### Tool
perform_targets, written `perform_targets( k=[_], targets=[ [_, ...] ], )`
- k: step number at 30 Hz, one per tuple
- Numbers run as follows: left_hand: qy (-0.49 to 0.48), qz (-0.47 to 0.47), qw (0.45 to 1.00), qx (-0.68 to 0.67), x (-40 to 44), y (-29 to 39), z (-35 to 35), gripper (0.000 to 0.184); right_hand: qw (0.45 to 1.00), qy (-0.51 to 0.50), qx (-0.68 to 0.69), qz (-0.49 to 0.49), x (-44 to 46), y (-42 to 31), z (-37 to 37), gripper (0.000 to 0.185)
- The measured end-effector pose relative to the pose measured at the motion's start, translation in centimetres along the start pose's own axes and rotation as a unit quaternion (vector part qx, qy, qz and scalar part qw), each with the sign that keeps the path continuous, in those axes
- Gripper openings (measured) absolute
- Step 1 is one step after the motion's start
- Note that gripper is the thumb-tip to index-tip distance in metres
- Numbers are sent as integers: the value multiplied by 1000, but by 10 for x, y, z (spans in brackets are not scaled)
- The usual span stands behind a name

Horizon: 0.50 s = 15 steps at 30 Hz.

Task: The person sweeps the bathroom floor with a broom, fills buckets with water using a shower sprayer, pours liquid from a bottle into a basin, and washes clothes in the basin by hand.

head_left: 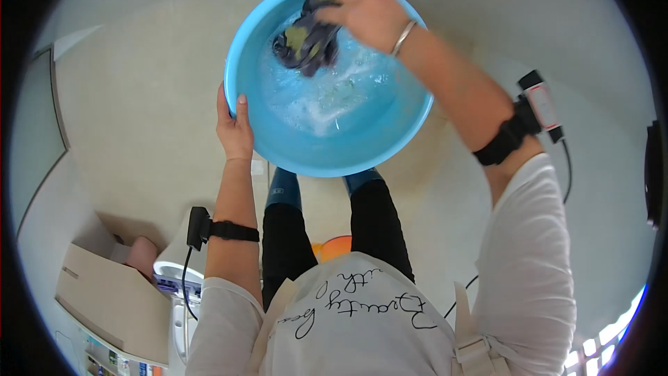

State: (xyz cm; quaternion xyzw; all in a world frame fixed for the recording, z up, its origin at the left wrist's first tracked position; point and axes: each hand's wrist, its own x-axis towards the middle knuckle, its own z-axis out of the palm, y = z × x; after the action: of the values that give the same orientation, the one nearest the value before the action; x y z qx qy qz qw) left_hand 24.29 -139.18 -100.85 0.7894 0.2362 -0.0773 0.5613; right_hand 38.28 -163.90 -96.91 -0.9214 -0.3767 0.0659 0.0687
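Note:
A round light-blue basin (327, 160) holds sudsy water. My left hand (235, 129) grips its left rim, with the thumb on the inner side and the fingers outside. Over the far part of the basin, my right hand (365, 15) is closed on a wet, dark grey cloth (306, 43) with yellow-green patches. The cloth hangs bunched from the fingers, its lower end close to the foamy water. Some motion blur softens the right fingers, and part of the cloth is hidden beneath them.
Below the basin are my dark boots (284, 189) on a beige tiled floor (153, 111). An orange object (336, 247) shows between my legs. At lower left stand a beige cabinet (115, 299) and a white appliance-like object (179, 264). Cables run from the bands on both forearms.

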Motion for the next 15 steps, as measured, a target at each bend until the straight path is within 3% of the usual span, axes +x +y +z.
perform_targets(
  k=[2,4,9,11,15],
  targets=[
    [11,12,1000,-10,2,-5,-1,42,998,11,-45,-34,-6,19,-10,31],
    [10,-5,998,-63,8,-13,-1,42,969,-78,-231,-31,-21,30,-18,28],
    [25,-38,983,-175,9,-21,-3,43,922,-225,-316,7,-98,8,20,27],
    [45,-51,982,-175,9,-14,-3,44,911,-277,-302,48,-129,-20,30,26],
    [34,-85,978,-189,7,-15,-4,45,887,-425,-110,142,-154,-96,43,22]
  ],
)
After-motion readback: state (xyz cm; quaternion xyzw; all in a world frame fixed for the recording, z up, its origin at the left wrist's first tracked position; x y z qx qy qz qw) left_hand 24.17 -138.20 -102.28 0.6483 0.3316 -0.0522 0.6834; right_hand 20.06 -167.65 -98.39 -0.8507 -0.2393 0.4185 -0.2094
